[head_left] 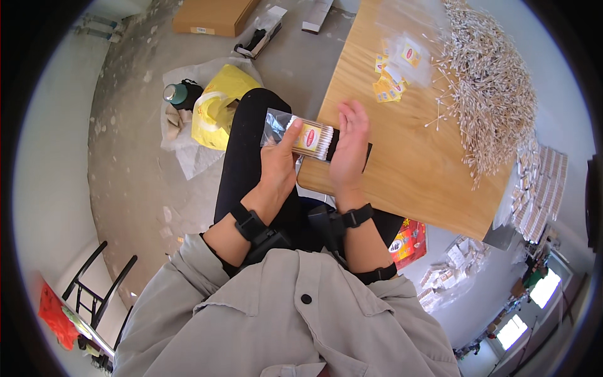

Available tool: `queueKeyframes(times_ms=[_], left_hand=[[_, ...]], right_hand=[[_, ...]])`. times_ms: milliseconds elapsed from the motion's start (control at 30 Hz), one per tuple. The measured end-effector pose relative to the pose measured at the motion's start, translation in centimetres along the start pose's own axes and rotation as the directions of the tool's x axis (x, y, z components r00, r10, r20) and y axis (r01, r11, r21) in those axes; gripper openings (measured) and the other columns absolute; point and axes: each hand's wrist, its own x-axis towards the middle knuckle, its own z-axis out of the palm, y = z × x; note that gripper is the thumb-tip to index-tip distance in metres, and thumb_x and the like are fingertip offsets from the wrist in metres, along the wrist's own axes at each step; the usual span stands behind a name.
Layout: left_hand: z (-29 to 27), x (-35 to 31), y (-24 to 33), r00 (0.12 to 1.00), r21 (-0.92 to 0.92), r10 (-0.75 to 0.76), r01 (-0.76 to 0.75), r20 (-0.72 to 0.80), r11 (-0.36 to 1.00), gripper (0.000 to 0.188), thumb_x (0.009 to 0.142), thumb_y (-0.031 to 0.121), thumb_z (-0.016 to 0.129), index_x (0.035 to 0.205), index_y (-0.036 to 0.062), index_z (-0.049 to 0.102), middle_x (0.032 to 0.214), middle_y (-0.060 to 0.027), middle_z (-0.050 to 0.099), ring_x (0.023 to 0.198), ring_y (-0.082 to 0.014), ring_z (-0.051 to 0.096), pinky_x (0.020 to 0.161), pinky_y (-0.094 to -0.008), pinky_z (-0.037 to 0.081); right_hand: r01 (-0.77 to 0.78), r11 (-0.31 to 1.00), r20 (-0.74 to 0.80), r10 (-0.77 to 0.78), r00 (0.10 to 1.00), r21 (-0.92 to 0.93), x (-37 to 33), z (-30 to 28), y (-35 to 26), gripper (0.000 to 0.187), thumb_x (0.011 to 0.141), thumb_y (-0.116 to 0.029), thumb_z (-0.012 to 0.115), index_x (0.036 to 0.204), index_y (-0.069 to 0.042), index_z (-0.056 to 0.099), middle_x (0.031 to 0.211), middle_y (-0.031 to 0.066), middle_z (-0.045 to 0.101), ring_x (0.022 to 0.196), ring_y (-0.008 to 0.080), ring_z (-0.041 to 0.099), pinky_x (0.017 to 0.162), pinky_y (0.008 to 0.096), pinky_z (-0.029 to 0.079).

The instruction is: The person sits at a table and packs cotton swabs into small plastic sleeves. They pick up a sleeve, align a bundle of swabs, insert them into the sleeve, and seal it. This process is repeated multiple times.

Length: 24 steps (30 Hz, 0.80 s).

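My left hand (277, 164) is closed around a clear plastic bag of cotton swabs (322, 142), its thumb lying across the top. White tips line up at the bag's right end, and a yellow and white label sits on the swabs. The bag's left part is loose, clear film. Beside the tips, my right hand (350, 147) is held flat with its fingers stretched out, palm towards the swabs; whether it touches them I cannot tell. A black object (368, 154), partly hidden by my right hand, shows at the table's near left corner.
On the wooden table (402, 163) lie a large heap of loose cotton swabs (487, 81), yellow labels (388, 88) and clear plastic bags (424, 63). Packed swab bundles (541, 188) lie beyond its right edge. Left on the floor are a yellow bag (217, 122) and a bottle (176, 94).
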Motion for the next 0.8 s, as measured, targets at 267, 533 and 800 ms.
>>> queueKeyframes(times_ms=[267,533,800], left_hand=[[0.1,0.1,-0.8,0.999,-0.044,0.01,-0.007,0.047,0.999,0.025,0.087,0.01,0.074,0.107,0.0031,0.061,0.096,-0.0039,0.066,0.085,-0.0124,0.063,0.075,-0.0284,0.053],[0.3,-0.2,-0.5,0.999,-0.002,-0.007,0.007,0.039,1.0,0.024,0.086,0.007,0.075,0.106,0.0029,0.062,0.095,-0.004,0.067,0.083,-0.0121,0.064,0.072,-0.0278,0.053],[-0.4,-1.7,5.0,0.968,0.11,0.243,-0.248,0.06,0.962,0.033,0.088,0.003,0.071,0.118,0.0024,0.057,0.104,-0.0059,0.065,0.093,-0.0141,0.064,0.08,-0.0284,0.053]], right_hand=[[-0.039,0.992,0.075,0.048,0.996,-0.116,-0.2,3.8,-0.3,0.054,0.106,-0.039,0.024,0.141,0.001,0.035,0.143,0.0161,0.04,0.134,0.0262,0.039,0.118,0.0409,0.02],[-0.062,0.974,0.087,0.083,0.993,-0.217,-0.1,5.0,-1.0,0.053,0.105,-0.037,0.025,0.142,-0.001,0.036,0.139,0.0159,0.046,0.133,0.0254,0.039,0.116,0.0396,0.021],[0.001,0.994,0.149,0.015,0.989,-0.109,-0.3,10.2,-2.9,0.055,0.103,-0.039,0.03,0.142,-0.001,0.037,0.137,0.0164,0.048,0.13,0.0239,0.042,0.113,0.0383,0.025]])
